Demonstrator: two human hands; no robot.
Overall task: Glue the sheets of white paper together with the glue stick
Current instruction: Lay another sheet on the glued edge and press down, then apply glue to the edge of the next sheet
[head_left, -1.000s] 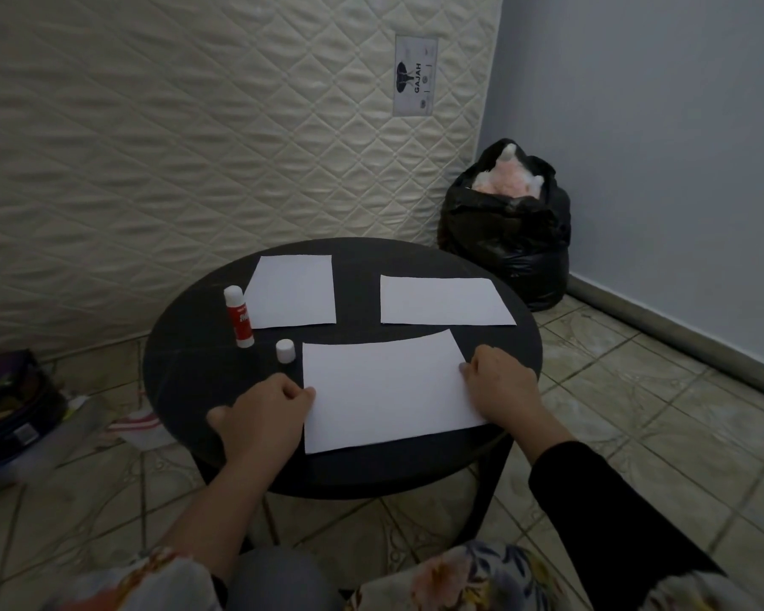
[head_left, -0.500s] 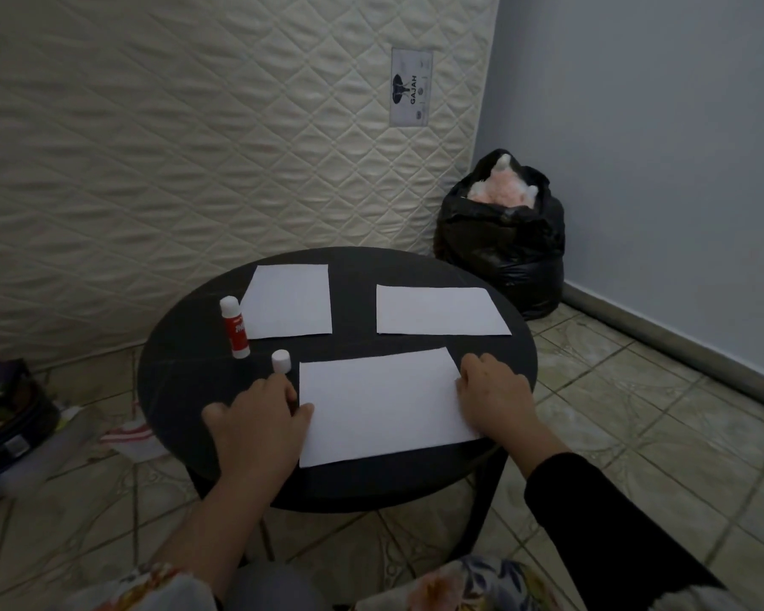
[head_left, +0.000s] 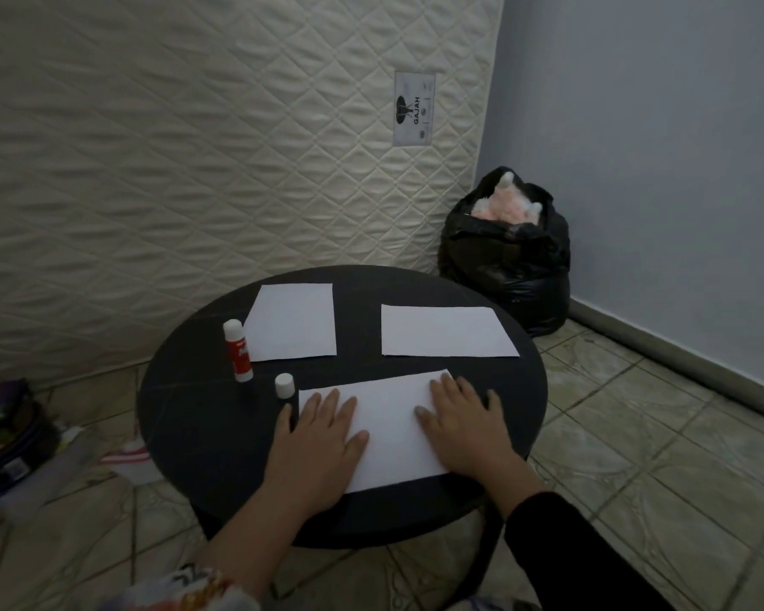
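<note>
Three sheets of white paper lie on a round black table (head_left: 186,416). The near sheet (head_left: 389,429) is under both my palms: my left hand (head_left: 323,447) lies flat on its left part, my right hand (head_left: 464,427) flat on its right part, fingers spread. A second sheet (head_left: 294,321) lies at the back left and a third sheet (head_left: 446,330) at the back right. The red and white glue stick (head_left: 238,350) stands upright left of the second sheet. Its small white cap (head_left: 284,385) stands just beyond my left fingertips.
A quilted mattress (head_left: 195,147) leans against the wall behind the table. A stuffed black rubbish bag (head_left: 506,253) sits in the corner at the right. Bags and clutter (head_left: 5,443) lie on the tiled floor at the left.
Both hands have slid from the near sheet's side edges inward onto it and now lie flat with the fingers spread. The camera has tilted, so the table sits lower in view.
</note>
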